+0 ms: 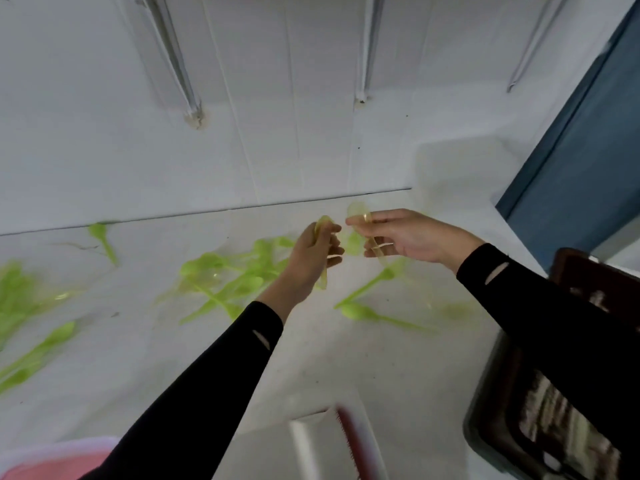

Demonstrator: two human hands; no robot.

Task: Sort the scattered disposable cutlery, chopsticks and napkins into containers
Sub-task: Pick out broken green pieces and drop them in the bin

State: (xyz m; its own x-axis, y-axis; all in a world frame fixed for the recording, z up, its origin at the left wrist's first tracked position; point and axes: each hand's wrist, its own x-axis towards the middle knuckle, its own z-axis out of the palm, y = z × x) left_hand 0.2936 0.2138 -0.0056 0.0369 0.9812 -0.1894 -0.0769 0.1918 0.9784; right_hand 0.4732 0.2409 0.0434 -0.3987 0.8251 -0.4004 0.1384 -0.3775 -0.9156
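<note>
My left hand (313, 259) is closed around a translucent yellow-green plastic spoon (322, 225), bowl end up, handle sticking out below the palm. Close beside it, my right hand (408, 235) pinches a second translucent spoon (358, 211) between thumb and fingers. Both hands hover above the white table (346, 358). Under them lies a heap of green plastic spoons (225, 275); two more green spoons (367, 313) lie to the right. The view is motion-blurred.
More green cutlery (20, 306) is scattered at the table's left side, and one spoon (102, 240) lies by the wall. A pink container (59, 462) shows at bottom left, a dark crate (540, 427) at right, a red-and-white object (349, 441) at the bottom.
</note>
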